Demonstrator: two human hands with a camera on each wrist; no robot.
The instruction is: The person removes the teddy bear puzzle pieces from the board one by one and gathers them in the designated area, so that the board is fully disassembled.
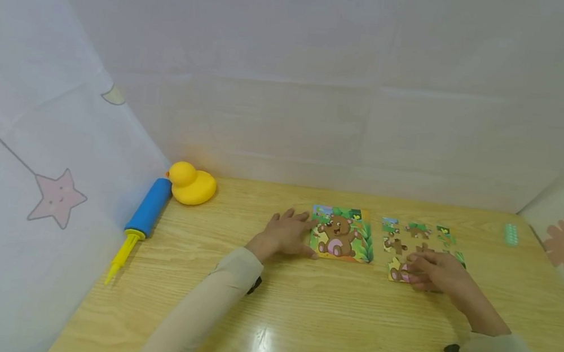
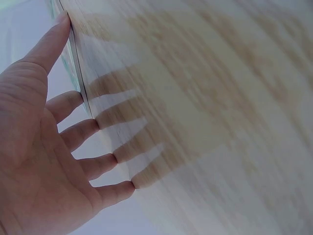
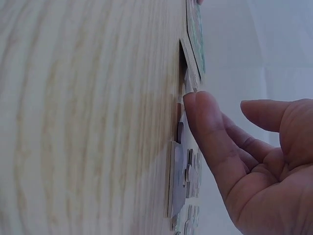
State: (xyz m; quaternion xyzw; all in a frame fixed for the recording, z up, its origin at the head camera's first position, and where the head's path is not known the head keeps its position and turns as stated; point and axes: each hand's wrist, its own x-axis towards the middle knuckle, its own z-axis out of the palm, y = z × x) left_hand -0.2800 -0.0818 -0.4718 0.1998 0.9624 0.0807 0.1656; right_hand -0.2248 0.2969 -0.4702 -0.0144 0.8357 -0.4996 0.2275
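Observation:
A square bear picture board [image 1: 342, 238] lies flat on the table. My left hand [image 1: 283, 235] rests at its left edge with fingers spread, and the left wrist view shows the thumb [image 2: 51, 41] touching the board's rim. To the right, loose jigsaw pieces [image 1: 396, 245] of the same bear picture lie spread in rough rows. Over the front ones is my right hand [image 1: 438, 273], partly hiding them. In the right wrist view its fingertips touch a tilted jigsaw piece [image 3: 190, 63] with one edge raised off the table, while the thumb stands apart from the fingers.
A yellow rubber duck [image 1: 191, 184] sits at the back left, beside a blue hand pump [image 1: 149, 205] with a yellow nozzle. Near the right edge of the wooden table [image 1: 298, 325] lies a small pale green item [image 1: 511, 234]. White printed sheets [image 1: 277, 124] hang around the table.

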